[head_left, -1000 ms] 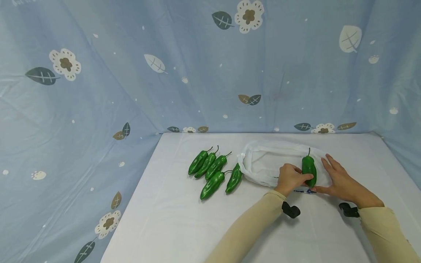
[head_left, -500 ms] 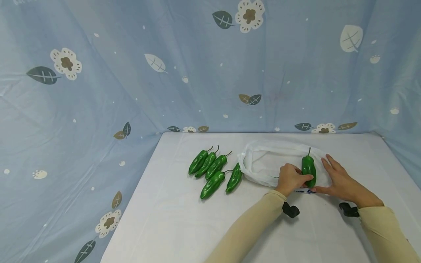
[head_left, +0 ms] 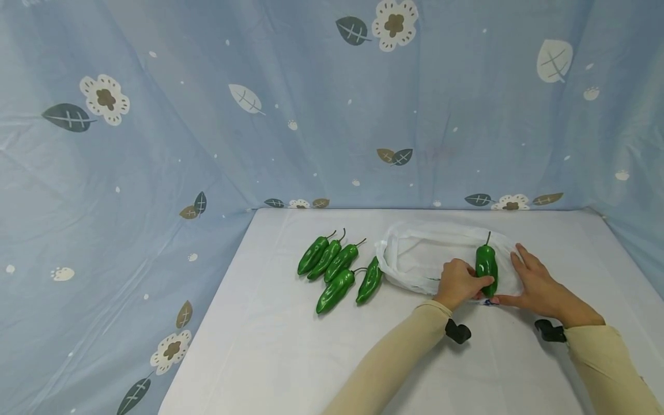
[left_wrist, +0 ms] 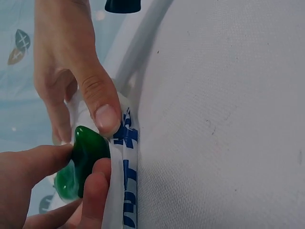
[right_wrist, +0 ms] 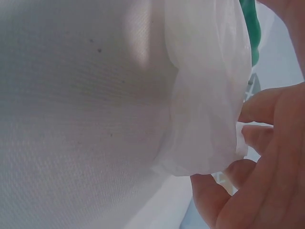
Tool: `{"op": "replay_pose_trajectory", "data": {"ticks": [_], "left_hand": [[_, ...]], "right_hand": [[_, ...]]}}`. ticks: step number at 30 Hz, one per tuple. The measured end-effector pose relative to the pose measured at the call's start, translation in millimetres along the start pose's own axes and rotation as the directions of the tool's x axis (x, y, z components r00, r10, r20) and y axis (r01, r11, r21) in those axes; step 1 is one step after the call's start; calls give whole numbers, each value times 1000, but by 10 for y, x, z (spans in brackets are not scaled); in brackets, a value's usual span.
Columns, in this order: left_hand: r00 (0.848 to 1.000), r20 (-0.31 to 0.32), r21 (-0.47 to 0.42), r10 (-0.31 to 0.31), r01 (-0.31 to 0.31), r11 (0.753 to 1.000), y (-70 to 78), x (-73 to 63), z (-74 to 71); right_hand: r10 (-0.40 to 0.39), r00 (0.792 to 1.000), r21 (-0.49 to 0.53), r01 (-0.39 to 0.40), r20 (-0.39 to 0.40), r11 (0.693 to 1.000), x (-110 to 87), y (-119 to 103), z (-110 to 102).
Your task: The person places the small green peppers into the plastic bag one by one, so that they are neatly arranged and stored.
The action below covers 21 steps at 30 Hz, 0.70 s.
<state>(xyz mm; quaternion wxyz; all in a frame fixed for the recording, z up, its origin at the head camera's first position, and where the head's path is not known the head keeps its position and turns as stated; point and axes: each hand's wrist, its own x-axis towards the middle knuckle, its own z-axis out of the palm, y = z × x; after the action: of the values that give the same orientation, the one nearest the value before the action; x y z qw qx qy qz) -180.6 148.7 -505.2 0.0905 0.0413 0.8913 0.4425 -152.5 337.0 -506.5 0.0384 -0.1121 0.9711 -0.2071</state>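
Note:
My left hand point(head_left: 460, 282) pinches a green chili pepper point(head_left: 486, 270) between thumb and fingers, its thin stem pointing to the far side. This pepper stands over the right part of a white plastic bag point(head_left: 422, 282), whose wide mouth is spread out on the table. My right hand point(head_left: 542, 291) is spread at the bag's right edge, fingers along the side and thumb at the front rim. In the left wrist view, the right thumb point(left_wrist: 107, 117) lies beside the pepper's tip, near blue print on the bag. The right wrist view shows the right fingertips point(right_wrist: 255, 107) touching the thin plastic.
Several green chili peppers point(head_left: 339, 262) lie left of the bag on the white table point(head_left: 290, 357). One more pepper point(head_left: 369, 281) touches the bag's left edge. A blue patterned curtain point(head_left: 321, 115) hangs behind and at both sides.
Almost nothing moves. The right hand's fingers shift very slightly, and the left fingers cover a bit more of the blue print at the front rim. The pepper stays in the left hand.

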Motion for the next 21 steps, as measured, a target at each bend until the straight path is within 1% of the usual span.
{"op": "replay_pose_trajectory", "data": {"ticks": [4, 8, 11, 14, 17, 19, 21], "left_hand": [[1000, 13, -9, 7, -7, 1000, -5, -1, -24], [999, 30, 4, 15, -16, 1000, -15, 6, -64], [999, 33, 22, 23, -24, 999, -30, 11, -112], [998, 30, 29, 51, -52, 998, -49, 15, -182], [996, 43, 0, 73, -73, 997, -60, 19, -273], [995, 61, -61, 81, -77, 995, -62, 15, -345], [993, 86, -133, 80, -68, 989, -62, 6, -430]], "right_hand": [[6, 1000, -8, -6, 7, 1000, 4, -4, 2], [6, 1000, -10, -6, -1, 1000, 8, -10, 2], [15, 1000, 0, -15, 9, 1000, 5, -13, 2], [30, 999, 5, -30, 23, 1000, 4, -15, 7], [31, 999, 2, -31, 20, 1000, 9, -14, 13], [22, 1000, -3, -22, 12, 1000, 14, -9, 16], [18, 1000, 0, -18, 14, 1000, 13, -9, 17]]}}
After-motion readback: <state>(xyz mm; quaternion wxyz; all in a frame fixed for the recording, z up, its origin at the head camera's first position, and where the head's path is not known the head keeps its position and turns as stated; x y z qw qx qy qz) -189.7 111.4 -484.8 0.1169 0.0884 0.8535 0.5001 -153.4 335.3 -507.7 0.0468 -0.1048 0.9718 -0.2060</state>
